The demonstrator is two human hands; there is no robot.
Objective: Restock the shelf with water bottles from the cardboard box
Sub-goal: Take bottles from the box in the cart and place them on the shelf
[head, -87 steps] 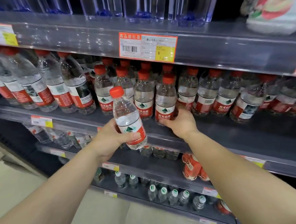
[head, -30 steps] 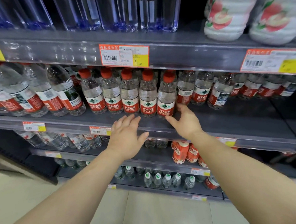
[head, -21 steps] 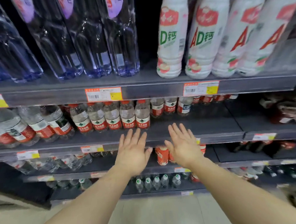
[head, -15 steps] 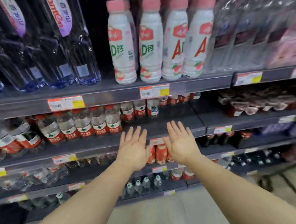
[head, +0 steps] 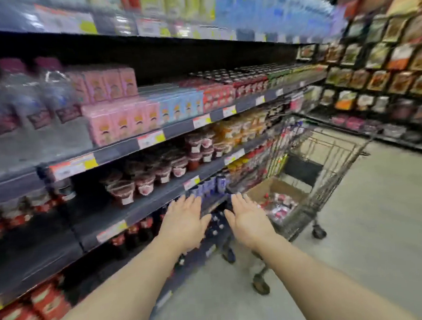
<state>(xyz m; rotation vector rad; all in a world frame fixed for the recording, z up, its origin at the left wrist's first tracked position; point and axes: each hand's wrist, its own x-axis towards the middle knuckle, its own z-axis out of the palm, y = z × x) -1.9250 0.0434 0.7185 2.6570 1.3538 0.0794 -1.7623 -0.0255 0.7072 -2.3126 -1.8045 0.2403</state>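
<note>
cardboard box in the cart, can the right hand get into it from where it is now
Probably yes. The cardboard box sits open-topped in the shopping cart, just beyond the right hand, which is open and empty. Nothing lies between them except the cart's near rim, so the hand would have to go over it.

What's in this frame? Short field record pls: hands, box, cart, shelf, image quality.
left hand: open, fingers straight, holds nothing
right hand: open, fingers straight, holds nothing
cardboard box: sits in the cart, top open, red-and-white items inside, too blurred to identify
shopping cart: wire, on wheels, in the aisle ahead on the right, next to the shelf
shelf: on the left, pink cartons, cups and red-labelled bottles
image quality: heavy motion blur, labels unreadable
</note>
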